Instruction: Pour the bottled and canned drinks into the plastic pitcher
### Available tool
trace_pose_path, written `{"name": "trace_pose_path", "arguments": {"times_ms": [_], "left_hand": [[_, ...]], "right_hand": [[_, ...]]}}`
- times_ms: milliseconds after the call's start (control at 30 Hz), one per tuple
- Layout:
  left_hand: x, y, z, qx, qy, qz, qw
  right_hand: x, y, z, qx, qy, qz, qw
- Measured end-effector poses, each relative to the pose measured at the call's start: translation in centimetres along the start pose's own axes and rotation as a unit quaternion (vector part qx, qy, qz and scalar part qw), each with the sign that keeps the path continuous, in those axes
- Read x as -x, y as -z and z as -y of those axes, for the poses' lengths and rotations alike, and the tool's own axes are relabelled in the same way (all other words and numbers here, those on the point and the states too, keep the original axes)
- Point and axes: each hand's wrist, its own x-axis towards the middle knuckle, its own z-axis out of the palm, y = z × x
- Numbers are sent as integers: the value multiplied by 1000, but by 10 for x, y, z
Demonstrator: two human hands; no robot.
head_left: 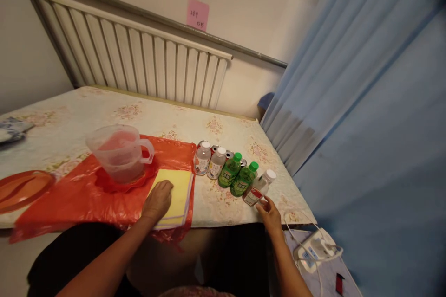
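Note:
My left hand (158, 199) rests on a stack of yellow cloths (179, 190), its fingers curled; whether they pinch the cloth is hard to tell. My right hand (270, 213) is at the lower side of a clear bottle with a white cap and red label (254, 195), fingers apart and near it. Left of that bottle stand two green bottles (243, 180) and two clear white-capped bottles (202, 160) in a row. Several cans (229, 154) are partly hidden behind them. A clear jug (120, 155) stands in a red dish (104, 184) on red plastic sheeting (80, 204).
An orange-red oval item (24, 190) lies at the left of the flowered tablecloth (212, 125). Folded patterned cloth (14, 130) is at the far left edge. A power strip with cables (315, 250) sits low right, beside a blue curtain (376, 158). Behind is a radiator (139, 55).

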Motion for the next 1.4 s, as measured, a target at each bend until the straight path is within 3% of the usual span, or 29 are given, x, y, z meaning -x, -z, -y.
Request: {"name": "trace_pose_path", "arguments": {"times_ms": [167,367,600,800,967,1400], "left_hand": [[0,0,-1,-2,4,4,1000],[1,3,-4,-5,12,8,1000],[4,3,-5,-7,23,12,1000],[6,2,-6,-8,28,17,999],[7,1,-5,-4,33,19,999],[6,-1,-1,8,32,16,999]], "right_hand": [[36,-26,-4,36,6,-13,999],[70,-94,41,16,108,141,984],[76,-186,107,29,299,201,932],[79,-243,127,163,395,241,871],[75,-257,115,220,385,245,862],[74,-256,109,212,391,229,866]]}}
